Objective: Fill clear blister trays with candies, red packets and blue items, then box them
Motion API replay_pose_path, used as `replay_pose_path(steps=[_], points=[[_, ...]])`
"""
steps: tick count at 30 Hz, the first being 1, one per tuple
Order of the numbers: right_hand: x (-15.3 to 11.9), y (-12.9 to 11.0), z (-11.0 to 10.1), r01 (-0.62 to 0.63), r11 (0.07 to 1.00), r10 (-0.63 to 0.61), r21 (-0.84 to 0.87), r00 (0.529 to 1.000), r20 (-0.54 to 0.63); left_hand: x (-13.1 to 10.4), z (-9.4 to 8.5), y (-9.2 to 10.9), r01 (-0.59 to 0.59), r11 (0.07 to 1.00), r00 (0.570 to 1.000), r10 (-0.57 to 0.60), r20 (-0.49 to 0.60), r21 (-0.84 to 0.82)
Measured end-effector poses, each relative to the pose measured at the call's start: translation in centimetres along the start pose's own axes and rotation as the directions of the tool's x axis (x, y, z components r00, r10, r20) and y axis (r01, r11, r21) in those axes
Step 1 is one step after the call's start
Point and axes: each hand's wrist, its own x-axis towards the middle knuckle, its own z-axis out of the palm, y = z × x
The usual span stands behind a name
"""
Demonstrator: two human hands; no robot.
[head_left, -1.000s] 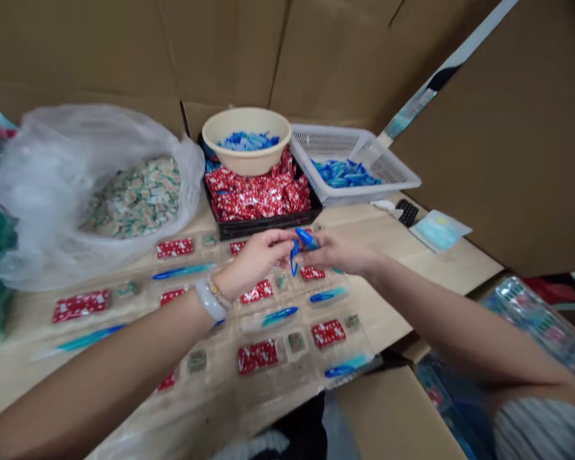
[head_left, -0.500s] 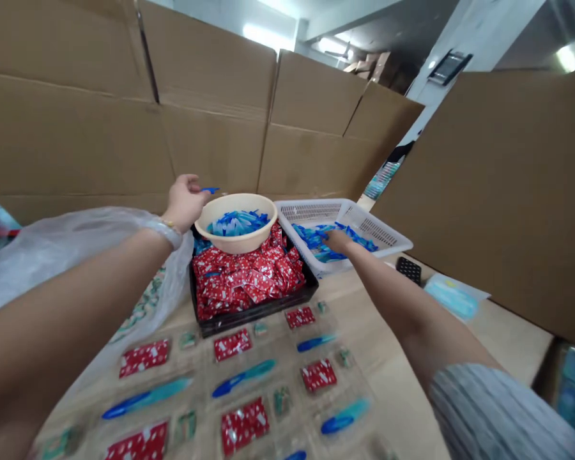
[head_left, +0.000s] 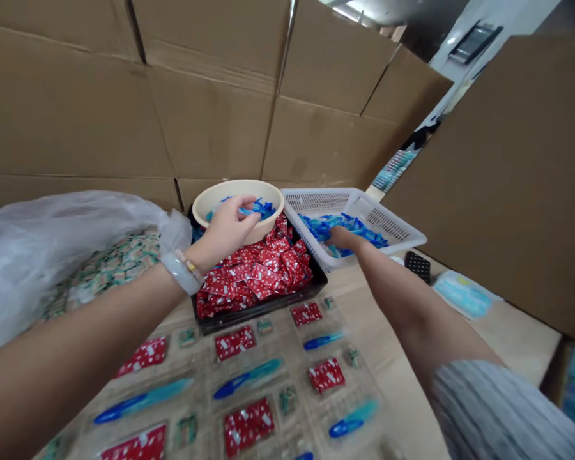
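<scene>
A cardboard wall (head_left: 211, 128) stood close behind the cream bowl (head_left: 202, 206) and the white basket (head_left: 407, 243), and a second brown panel (head_left: 508, 179) slanted along the right side, so the open room lay mostly above the two containers and toward the person. The bowl rested at the back of a black tray (head_left: 268, 305) full of red packets (head_left: 263, 275), its rim just beside the basket's left edge. A bulging plastic bag (head_left: 100, 217) hemmed in the left, while a bare strip of counter (head_left: 393, 345) ran right of the filled clear packs (head_left: 273, 345). The left hand (head_left: 234, 225) hung over the bowl's near rim, thumb and fingers curved and apart, with blue pieces (head_left: 267, 209) just beyond the tips. The right hand (head_left: 341, 237) reached over the basket's near edge into its blue plastic parts (head_left: 367, 231); its fingers were hidden, so whether they gripped anything could not be told.
</scene>
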Motion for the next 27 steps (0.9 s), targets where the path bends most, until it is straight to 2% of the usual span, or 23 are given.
replay_pose_path(steps=[1, 3, 5, 6, 8, 10, 11, 13, 14, 16, 18, 20, 21, 23, 25, 27], points=[[-0.6, 0.1, -1.4, -0.018, 1.000, 0.018, 0.024, 1.000, -0.010, -0.4, 0.4, 0.4, 0.020, 0.999, 0.999, -0.017, 0.051, -0.048], [-2.5, -0.1, -4.2, -0.013, 0.979, 0.016, 0.201, 1.000, -0.016, -1.1, 1.8, 1.2, 0.047, 0.990, 0.986, -0.024, 0.166, -0.136], [-5.2, -1.5, -6.6, 0.035, 0.902, -0.045, 0.431, 0.999, 0.014, -1.8, 4.1, 2.3, 0.048, 0.976, 0.967, 0.008, 0.255, -0.213], [-6.9, -2.6, -7.4, 0.053, 0.835, -0.096, 0.548, 0.994, 0.050, -2.2, 5.3, 3.0, 0.040, 0.969, 0.958, 0.031, 0.286, -0.242], [-10.7, -5.3, -7.9, 0.045, 0.684, -0.202, 0.728, 0.971, 0.130, -3.5, 7.2, 4.6, 0.014, 0.962, 0.945, 0.076, 0.318, -0.273], [-14.8, -8.0, -7.2, 0.027, 0.565, -0.265, 0.824, 0.952, 0.151, -5.8, 7.6, 6.0, -0.014, 0.965, 0.928, 0.110, 0.357, -0.263], [-16.9, -9.1, -6.5, 0.030, 0.519, -0.274, 0.854, 0.952, 0.134, -7.4, 6.9, 6.3, -0.021, 0.968, 0.915, 0.119, 0.387, -0.248], [-21.2, -10.5, -4.8, 0.048, 0.520, -0.241, 0.853, 0.966, 0.093, -11.5, 3.9, 6.2, -0.002, 0.980, 0.885, 0.094, 0.457, -0.198], [-23.4, -10.8, -3.7, 0.043, 0.559, -0.222, 0.828, 0.970, 0.099, -14.1, 1.6, 5.8, 0.019, 0.988, 0.856, 0.064, 0.513, -0.155], [-28.0, -10.8, -1.4, 0.039, 0.670, -0.226, 0.741, 0.962, 0.154, -20.1, -3.6, 4.4, 0.096, 0.995, 0.864, -0.095, 0.495, 0.024], [-32.6, -10.6, 1.1, 0.137, 0.760, -0.347, 0.635, 0.912, 0.219, -27.2, -8.6, 2.8, 0.159, 0.969, 0.862, -0.231, 0.451, 0.191], [-36.7, -10.6, 3.8, 0.353, 0.785, -0.541, 0.509, 0.791, 0.285, -34.1, -12.0, 1.3, 0.185, 0.937, 0.859, -0.300, 0.415, 0.295], [-38.4, -10.8, 5.0, 0.450, 0.785, -0.596, 0.426, 0.735, 0.322, -37.1, -13.0, 0.7, 0.179, 0.928, 0.854, -0.312, 0.416, 0.327], [-40.8, -11.3, 7.3, 0.607, 0.757, -0.648, 0.241, 0.653, 0.392, -41.7, -13.8, 0.2, 0.158, 0.919, 0.853, -0.312, 0.418, 0.362], [-42.2, -11.9, 9.1, 0.725, 0.682, -0.684, 0.096, 0.585, 0.437, -44.3, -13.6, 0.3, 0.131, 0.909, 0.856, -0.305, 0.417, 0.397], [-42.8, -12.3, 10.6, 0.822, 0.569, -0.742, 0.024, 0.501, 0.445, -45.6, -13.1, 0.6, 0.075, 0.901, 0.856, -0.278, 0.436, 0.428]])
